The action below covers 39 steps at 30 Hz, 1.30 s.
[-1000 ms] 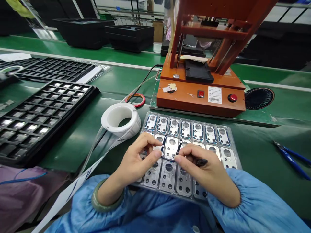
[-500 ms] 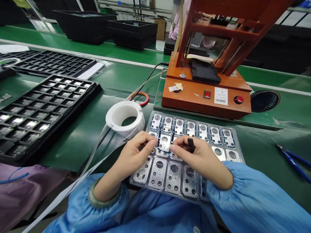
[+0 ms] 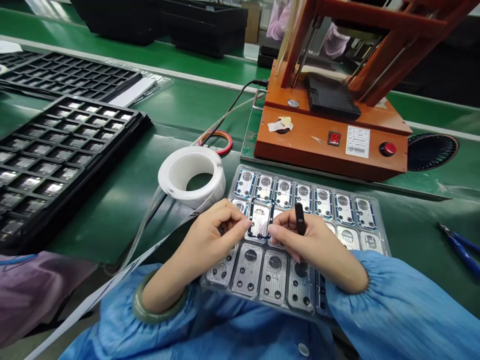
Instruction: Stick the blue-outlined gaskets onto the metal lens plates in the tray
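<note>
A clear plastic tray [image 3: 382, 235] holds rows of small metal plates, each with a round window and dark holes. Several top-row plates carry a thin blue-and-black gasket [image 3: 284, 193] round the edge. My left hand [image 3: 219, 232] pinches the left edge of one such gasket over a second-row metal plate [image 3: 259, 220]. At its right edge are the pinched thumb and finger of my right hand [image 3: 315, 240]. A black stick-like tool [image 3: 300, 219] stands up from that right hand; its lower end is hidden. Whether the gasket lies flat on the plate I cannot tell.
Behind the tray stands an orange press [image 3: 318, 145] with a red button. A white tape roll [image 3: 191, 175] and a smaller red-rimmed roll [image 3: 221, 143] are left of it. Black compartment trays [image 3: 67, 155] lie left, blue-handled pliers [image 3: 463, 250] right. Beside me is a person's pink garment [image 3: 33, 295].
The view has shifted a little, so the press sits further right and higher. Both hands stay at the same plate; the gasket between them now appears lower and closer against it.
</note>
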{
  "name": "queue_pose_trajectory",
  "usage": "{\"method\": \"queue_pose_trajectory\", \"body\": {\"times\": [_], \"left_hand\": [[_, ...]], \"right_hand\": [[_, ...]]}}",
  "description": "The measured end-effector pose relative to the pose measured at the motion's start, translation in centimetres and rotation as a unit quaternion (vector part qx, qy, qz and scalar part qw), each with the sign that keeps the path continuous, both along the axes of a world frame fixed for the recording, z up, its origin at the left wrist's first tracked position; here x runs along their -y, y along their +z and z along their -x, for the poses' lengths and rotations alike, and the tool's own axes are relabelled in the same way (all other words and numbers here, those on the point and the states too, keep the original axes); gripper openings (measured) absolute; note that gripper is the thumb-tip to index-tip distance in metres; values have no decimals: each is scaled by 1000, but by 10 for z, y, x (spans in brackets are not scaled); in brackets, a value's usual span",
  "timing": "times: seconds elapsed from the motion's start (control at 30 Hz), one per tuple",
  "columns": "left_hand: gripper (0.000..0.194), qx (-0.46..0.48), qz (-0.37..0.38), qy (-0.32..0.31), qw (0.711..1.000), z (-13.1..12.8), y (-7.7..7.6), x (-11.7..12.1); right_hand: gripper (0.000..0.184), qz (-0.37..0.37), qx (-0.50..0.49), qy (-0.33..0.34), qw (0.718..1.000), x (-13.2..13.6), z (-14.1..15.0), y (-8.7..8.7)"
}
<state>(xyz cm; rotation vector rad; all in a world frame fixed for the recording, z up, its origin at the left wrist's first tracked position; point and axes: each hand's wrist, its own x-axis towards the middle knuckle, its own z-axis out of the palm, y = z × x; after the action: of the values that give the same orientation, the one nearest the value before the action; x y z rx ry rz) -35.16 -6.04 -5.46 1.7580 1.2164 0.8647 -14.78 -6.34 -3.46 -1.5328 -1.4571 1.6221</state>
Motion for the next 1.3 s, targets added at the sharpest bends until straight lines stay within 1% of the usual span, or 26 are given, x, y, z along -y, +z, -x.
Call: {"method": "queue_pose_trajectory", "body": {"times": [0.1,0.2,0.3,0.47,0.7,1.07,1.2,1.3], "left_hand": [[10,-20,-39,-15,999,1,-1,2],[8,-52,-63,-21,996,2,-3,2],[7,-73,-64,-15,995,2,-7,1],[8,-73,-54,-22,996,2,-11,-1],[8,-99,-56,-32,993,-1,-13,-1],[8,-117,-73,-22,990,-3,-13,-2],[8,-122,-79,-23,989,-4,-14,-2],[8,-120,-81,-23,989,-4,-14,-2]], "right_hand": [[19,2,20,8,1000,-1,1,-6],[18,-21,63,23,998,-1,3,-11],[19,-37,98,34,994,0,4,-15],[17,-56,120,28,991,0,6,-19],[18,-13,135,22,991,1,8,-15],[18,-24,161,29,986,2,9,-14],[18,-24,157,34,987,2,9,-14],[18,-39,159,36,986,1,9,-14]]}}
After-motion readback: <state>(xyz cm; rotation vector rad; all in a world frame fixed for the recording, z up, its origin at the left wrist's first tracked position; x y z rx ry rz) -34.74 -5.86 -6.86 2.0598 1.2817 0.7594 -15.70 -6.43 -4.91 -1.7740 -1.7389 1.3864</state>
